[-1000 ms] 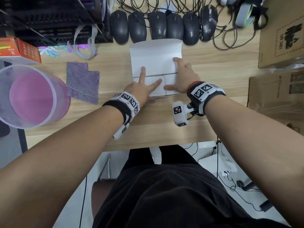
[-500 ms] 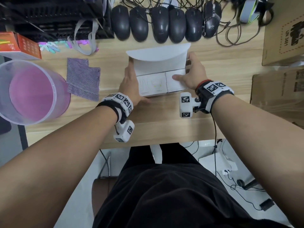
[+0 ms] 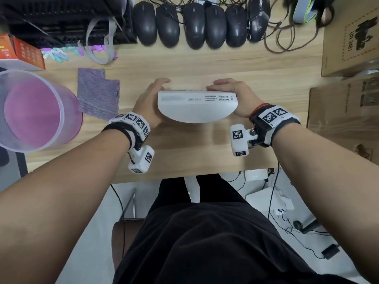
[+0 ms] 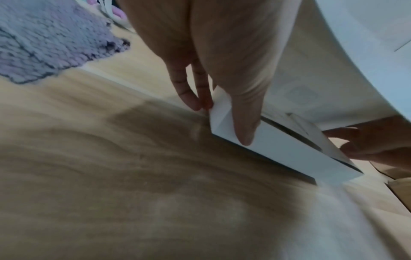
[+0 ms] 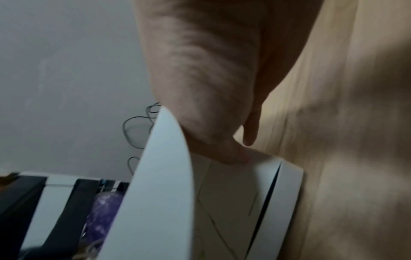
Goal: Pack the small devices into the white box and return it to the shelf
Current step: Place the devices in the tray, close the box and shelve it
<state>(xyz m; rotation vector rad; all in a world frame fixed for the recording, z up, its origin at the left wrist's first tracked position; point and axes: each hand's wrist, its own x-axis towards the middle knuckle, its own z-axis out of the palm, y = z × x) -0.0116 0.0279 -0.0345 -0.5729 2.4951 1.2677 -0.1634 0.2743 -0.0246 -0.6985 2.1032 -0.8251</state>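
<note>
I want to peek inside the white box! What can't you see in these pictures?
- Head view: the white box hides its contents behind its own flap; the label print is too small to read.
- Wrist views: blurred; left hand and right hand cover the box ends.
- Shelf: cut off at the top edge.

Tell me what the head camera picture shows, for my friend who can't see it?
Two hands, left hand and right hand, hold a white box by its ends over a wooden desk. Its curved flap faces the person. Six black computer mice line the far edge; a purple cloth lies left.
</note>
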